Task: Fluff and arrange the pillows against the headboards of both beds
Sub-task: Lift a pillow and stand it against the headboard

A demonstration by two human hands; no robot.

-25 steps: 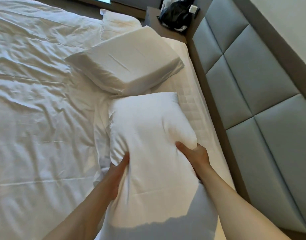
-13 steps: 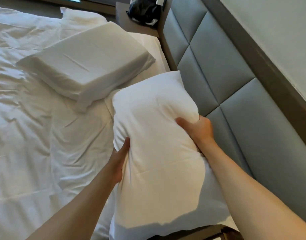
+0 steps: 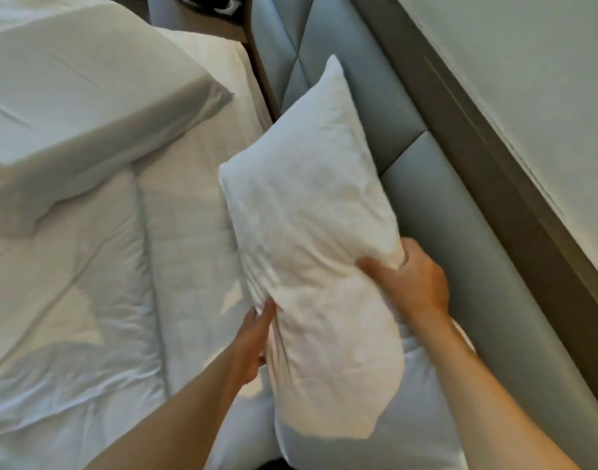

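A white pillow is lifted off the mattress and tilted up, its far end leaning at the grey padded headboard. My left hand grips its left edge and my right hand pinches its right edge. A second white pillow lies flat on the bed at the upper left, apart from the one I hold.
The bare quilted mattress shows beside a rumpled white duvet on the left. A bedside table with a dark object on it sits at the top. A dark wood frame and pale wall run along the right.
Both hands have raised the pillow from the mattress and carried it right toward the headboard. Its far end now rises against the padding. The flat pillow stayed where it was.
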